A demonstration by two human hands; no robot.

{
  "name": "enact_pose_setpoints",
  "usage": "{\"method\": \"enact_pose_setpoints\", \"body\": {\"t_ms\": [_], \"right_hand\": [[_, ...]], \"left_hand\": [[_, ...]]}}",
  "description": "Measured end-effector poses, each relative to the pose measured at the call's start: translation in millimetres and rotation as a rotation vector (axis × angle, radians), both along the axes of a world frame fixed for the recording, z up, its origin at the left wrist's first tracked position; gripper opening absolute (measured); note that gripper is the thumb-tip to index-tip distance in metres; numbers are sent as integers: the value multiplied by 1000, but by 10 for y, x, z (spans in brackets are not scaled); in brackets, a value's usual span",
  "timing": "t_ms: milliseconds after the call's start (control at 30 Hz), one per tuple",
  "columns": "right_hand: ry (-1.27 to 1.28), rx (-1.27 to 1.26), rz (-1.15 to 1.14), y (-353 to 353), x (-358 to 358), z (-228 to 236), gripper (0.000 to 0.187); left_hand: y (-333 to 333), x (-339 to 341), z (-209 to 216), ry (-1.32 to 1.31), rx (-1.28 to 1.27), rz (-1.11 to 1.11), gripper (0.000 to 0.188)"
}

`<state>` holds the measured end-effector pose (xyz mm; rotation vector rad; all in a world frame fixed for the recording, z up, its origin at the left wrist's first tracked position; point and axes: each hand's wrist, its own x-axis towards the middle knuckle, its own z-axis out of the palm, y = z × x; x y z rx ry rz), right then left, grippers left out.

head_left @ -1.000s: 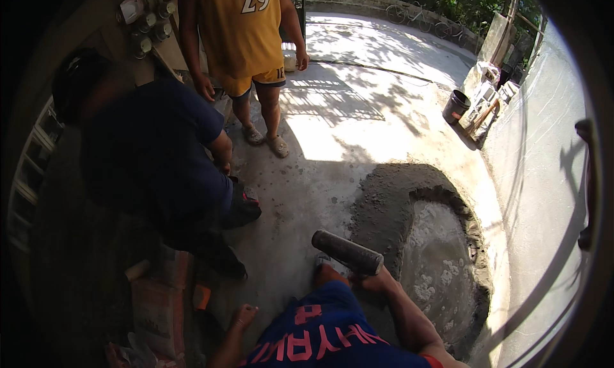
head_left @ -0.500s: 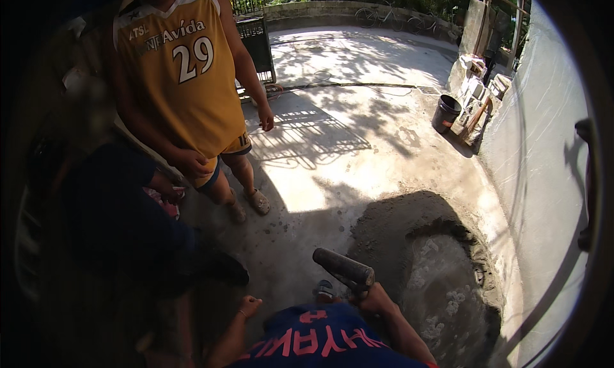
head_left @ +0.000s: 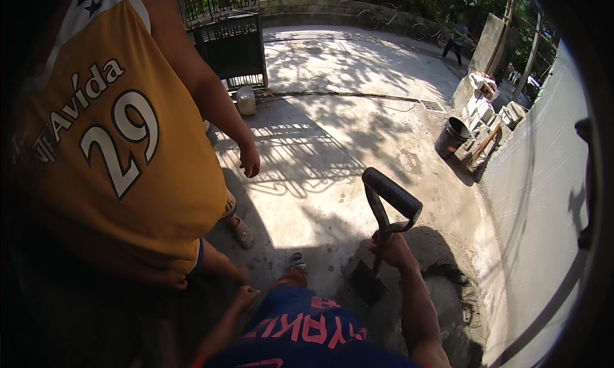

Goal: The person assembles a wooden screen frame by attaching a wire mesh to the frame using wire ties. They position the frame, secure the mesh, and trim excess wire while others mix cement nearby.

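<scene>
My right hand is wrapped round the shaft of a shovel, just below its black D-shaped grip. The shovel is lifted in front of me with the grip uppermost. Its dark blade shows lower down, over the edge of a grey heap of wet sand or cement mix. Low by my left thigh, my left hand is closed, with nothing visible in it. It is close to the leg of a person in a yellow jersey.
That person stands close on my left. Along the grey wall at right are a black bucket and broken blocks. A dark metal gate stands farther back, near a whitish container. Another person is far off.
My right hand has raised the shovel, moving it up and to the right. The person in yellow is much nearer. My left hand is slightly higher, and a distant person has appeared.
</scene>
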<state>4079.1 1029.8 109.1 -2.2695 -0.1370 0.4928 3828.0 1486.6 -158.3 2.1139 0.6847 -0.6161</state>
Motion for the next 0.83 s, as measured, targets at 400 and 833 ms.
{"method": "enact_pose_setpoints", "body": {"t_ms": [400,833], "right_hand": [[-556,441,-48,1074,3599,-104,22],[-602,-113,252,2368,6767,-2369,29]], "left_hand": [[-145,3704,1066,-234,-107,8,42],[689,4521,613,331,161,326,49]]}}
